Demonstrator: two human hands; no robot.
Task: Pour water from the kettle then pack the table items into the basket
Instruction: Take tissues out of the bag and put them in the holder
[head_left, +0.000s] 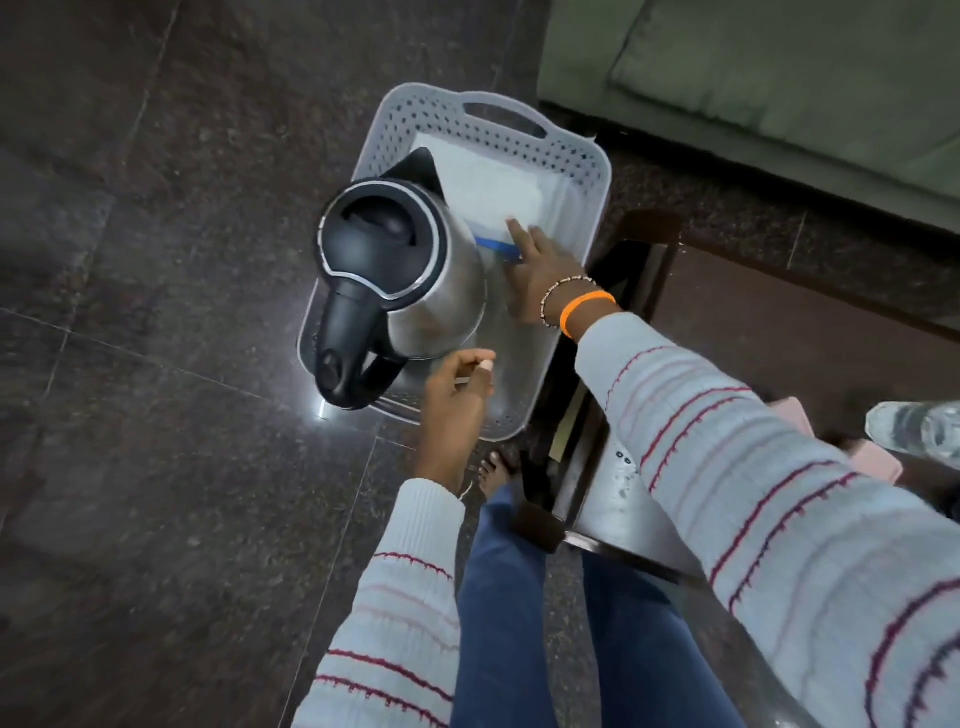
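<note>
A pale grey perforated basket (582, 156) stands on the dark floor. Inside it, at the left, stands a steel kettle (447, 291) with a black lid and handle. Behind the kettle lies a white folded item (488, 182), and next to it a clear bag with a blue strip (498, 245). My right hand (540, 270) reaches into the basket, fingers stretched flat on the clear bag, just right of the kettle. My left hand (457, 400) hovers at the basket's near edge by the kettle's base, fingers loosely curled; a thin pale thing may be in it.
A dark wooden table (789, 322) stands right of the basket. On it, at the right edge, are a clear plastic bottle (919, 428) and pink items (878, 460). A green sofa (779, 78) is at the back right. My bare foot (493, 470) is by the basket.
</note>
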